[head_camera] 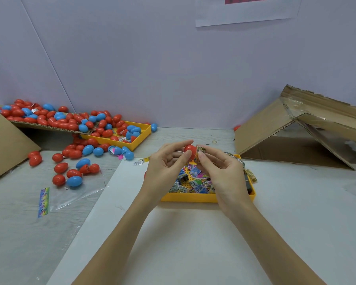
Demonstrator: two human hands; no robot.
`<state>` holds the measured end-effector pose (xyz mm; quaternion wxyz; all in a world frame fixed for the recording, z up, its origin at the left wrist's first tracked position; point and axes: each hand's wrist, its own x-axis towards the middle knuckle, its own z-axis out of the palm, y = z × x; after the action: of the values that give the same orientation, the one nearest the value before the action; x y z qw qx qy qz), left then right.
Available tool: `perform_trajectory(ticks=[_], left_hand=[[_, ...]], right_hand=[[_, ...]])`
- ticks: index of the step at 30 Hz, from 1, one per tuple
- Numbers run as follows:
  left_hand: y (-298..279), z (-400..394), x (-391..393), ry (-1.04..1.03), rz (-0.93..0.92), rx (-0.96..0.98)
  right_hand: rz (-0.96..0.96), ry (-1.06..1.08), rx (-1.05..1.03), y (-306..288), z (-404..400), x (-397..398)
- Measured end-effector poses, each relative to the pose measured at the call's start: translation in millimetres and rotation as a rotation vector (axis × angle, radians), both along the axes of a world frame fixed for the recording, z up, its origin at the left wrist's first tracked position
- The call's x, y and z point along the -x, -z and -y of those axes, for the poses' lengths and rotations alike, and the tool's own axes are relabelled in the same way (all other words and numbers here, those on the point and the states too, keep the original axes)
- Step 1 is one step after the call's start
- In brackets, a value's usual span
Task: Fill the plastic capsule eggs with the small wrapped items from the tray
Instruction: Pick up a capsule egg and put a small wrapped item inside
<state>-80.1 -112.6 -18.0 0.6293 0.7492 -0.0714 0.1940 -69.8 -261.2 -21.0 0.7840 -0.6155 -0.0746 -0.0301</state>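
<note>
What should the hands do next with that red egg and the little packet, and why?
Probably push the small wrapped packet into the red egg. The left hand holds the egg, and the right hand pinches the packet right against it, above the yellow tray of packets. Whether the egg is open cannot be seen; if it is closed, it must be opened first.

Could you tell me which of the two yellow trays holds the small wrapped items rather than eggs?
It is the near yellow tray directly beneath the hands, filled with small wrapped items. The far yellow tray, at left by the wall, holds red and blue eggs.
</note>
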Motion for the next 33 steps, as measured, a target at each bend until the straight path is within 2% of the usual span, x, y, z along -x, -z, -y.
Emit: perform_trajectory(ticks=[8, 13, 17, 21, 26, 33], left_hand=[[0, -3, 0, 0.038, 0.019, 0.001], [4, -4, -1, -0.002, 0.131, -0.079], [1, -8, -1, 0.063, 0.187, -0.149], [-1, -15, -2, 0.089, 0.239, -0.127], [-2, -19, 1, 0.111, 0.180, -0.044], [-5, -18, 2, 0.104, 0.211, -0.011]], right_hand=[[-0.046, -0.088, -0.012, -1, 1, 0], [-0.237, -0.219, -0.259, -5, 5, -1], [-0.409, -0.371, -0.401, -12, 12, -5], [-0.529, -0.486, -0.415, -15, 11, -4], [-0.634, -0.619, -0.471, -15, 11, -3], [-0.651, -0.700, -0.511, -11, 12, -4]])
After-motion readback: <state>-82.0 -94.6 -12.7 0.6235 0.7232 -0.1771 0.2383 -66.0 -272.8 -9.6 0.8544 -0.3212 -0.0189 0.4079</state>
